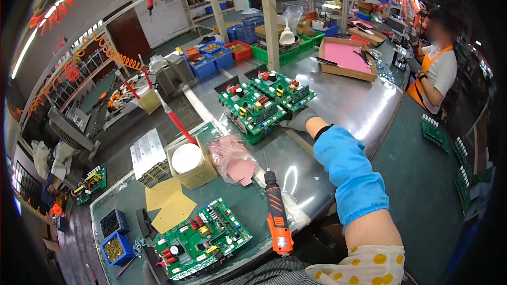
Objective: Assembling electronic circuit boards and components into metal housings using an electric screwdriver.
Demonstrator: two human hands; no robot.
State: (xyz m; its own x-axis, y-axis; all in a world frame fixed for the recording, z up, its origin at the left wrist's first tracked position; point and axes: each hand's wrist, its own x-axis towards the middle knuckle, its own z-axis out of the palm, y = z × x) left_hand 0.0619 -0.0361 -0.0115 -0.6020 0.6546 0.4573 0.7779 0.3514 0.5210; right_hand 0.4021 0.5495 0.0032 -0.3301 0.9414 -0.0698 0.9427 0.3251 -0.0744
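Observation:
My right arm, in a blue sleeve cover, stretches out to stacked green circuit boards on the metal tabletop. At their near right edge, my right hand in a grey glove is closed on a circuit board; its fingertips are partly hidden. A second group of boards sits right beside, crowded with components. Close to me lies another circuit board, component side up. An orange and black electric screwdriver rests to its right. My left hand is out of view.
Blue bins of small screws stand at the left edge. Beyond the near board are yellow sheets, a box with a white roll and pink pieces in plastic. A co-worker stands at the far right.

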